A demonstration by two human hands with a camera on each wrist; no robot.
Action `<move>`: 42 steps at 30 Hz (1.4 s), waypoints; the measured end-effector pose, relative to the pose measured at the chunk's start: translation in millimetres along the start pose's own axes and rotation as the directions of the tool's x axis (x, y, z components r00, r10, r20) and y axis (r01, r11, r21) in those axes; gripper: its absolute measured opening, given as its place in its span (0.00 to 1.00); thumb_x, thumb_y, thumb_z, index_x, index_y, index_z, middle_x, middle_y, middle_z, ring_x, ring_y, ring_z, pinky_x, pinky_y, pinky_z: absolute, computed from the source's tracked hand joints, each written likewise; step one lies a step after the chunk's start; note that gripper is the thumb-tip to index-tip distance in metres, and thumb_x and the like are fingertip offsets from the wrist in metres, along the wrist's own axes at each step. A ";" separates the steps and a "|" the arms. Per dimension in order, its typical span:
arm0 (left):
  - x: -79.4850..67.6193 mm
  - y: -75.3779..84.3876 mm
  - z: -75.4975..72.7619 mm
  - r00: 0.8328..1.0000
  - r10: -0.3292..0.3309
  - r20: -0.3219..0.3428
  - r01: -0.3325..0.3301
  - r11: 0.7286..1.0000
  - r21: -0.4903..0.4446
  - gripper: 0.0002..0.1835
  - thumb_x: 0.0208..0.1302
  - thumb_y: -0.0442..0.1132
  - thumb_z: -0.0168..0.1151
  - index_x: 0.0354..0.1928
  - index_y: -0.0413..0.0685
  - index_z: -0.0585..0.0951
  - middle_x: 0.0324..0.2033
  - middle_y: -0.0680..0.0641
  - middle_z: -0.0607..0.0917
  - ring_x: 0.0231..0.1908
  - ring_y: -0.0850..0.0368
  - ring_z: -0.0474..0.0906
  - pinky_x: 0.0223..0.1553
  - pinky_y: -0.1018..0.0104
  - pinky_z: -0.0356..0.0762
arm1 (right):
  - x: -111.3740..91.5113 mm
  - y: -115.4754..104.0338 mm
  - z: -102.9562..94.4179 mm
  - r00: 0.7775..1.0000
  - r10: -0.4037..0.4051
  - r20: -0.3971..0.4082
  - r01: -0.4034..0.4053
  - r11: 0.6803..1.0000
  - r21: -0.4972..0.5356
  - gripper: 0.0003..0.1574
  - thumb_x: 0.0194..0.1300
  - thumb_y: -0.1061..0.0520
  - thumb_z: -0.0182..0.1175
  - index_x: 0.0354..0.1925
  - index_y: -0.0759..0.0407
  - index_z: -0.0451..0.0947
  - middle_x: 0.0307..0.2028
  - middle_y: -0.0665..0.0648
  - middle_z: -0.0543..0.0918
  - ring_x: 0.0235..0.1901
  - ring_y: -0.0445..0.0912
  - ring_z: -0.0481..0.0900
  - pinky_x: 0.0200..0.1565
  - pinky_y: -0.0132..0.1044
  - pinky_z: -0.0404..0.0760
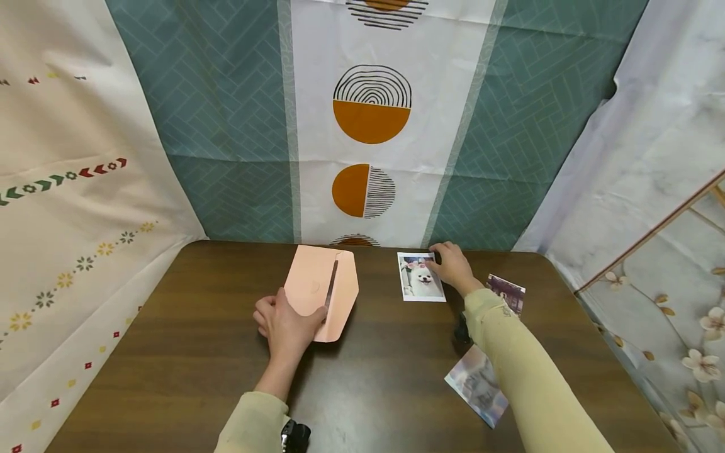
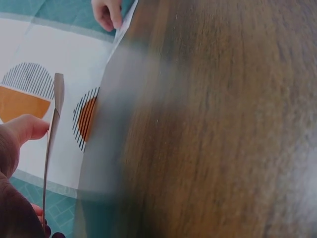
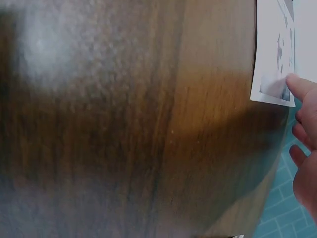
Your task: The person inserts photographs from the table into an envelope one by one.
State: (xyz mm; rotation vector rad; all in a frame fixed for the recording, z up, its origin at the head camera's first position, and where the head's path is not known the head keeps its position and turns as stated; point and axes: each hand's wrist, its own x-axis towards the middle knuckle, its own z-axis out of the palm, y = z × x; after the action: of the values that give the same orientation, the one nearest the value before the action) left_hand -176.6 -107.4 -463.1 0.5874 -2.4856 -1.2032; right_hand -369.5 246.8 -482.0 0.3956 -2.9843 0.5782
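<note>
My left hand (image 1: pixel 289 324) holds a pale pink envelope (image 1: pixel 306 277) by its lower left part, thumb over the front near the slit-like opening. In the left wrist view the envelope (image 2: pixel 52 134) shows edge-on, with the thumb on one side and fingertips partly seen below. Near the table's back edge, my right hand (image 1: pixel 453 267) grips the upper right corner of a white-bordered photo (image 1: pixel 421 286) of a fluffy white dog. A fingertip presses on the photo's face (image 3: pixel 270 69) in the right wrist view; whether the photo touches the table is unclear.
A purplish photo (image 1: pixel 510 292) lies on the brown table (image 1: pixel 187 352), partly behind my right forearm. Closer in, a shiny pastel photo card (image 1: pixel 476 384) lies tilted and partly covered by the sleeve. Patterned cloth (image 1: pixel 238 126) hangs behind the table.
</note>
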 end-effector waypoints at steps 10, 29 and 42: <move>-2.8 0.2 0.2 1.000 0.004 0.004 -0.004 1.000 0.001 0.47 0.47 0.49 0.83 0.65 0.31 0.74 0.56 0.30 0.65 0.59 0.30 0.57 0.57 0.33 0.60 | -7.4 0.4 -0.5 0.999 -0.012 0.036 0.011 1.000 0.003 0.31 0.75 0.53 0.67 0.69 0.66 0.76 0.65 0.71 0.75 0.68 0.67 0.70 0.67 0.65 0.71; -4.4 3.4 -2.9 0.999 0.017 0.027 -0.017 1.000 -0.011 0.47 0.48 0.49 0.83 0.65 0.30 0.73 0.56 0.29 0.65 0.59 0.30 0.57 0.59 0.33 0.59 | -41.1 -10.5 -8.8 0.988 -0.102 0.114 0.098 0.994 0.038 0.36 0.71 0.52 0.72 0.68 0.69 0.76 0.65 0.70 0.77 0.67 0.67 0.72 0.68 0.63 0.71; -6.6 4.8 -4.0 0.999 0.020 0.041 -0.020 1.000 -0.003 0.46 0.50 0.49 0.82 0.65 0.29 0.72 0.57 0.28 0.64 0.59 0.30 0.56 0.59 0.32 0.58 | -29.0 -7.9 -24.9 0.978 -0.166 0.124 0.163 0.986 0.038 0.33 0.69 0.51 0.73 0.64 0.68 0.78 0.56 0.67 0.83 0.59 0.63 0.79 0.65 0.60 0.74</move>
State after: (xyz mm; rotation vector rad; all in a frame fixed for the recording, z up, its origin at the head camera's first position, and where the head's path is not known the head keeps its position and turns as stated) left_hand -170.2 -104.2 -457.6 0.5412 -2.5170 -1.2227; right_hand -338.8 256.0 -459.7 0.6995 -3.0249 0.5987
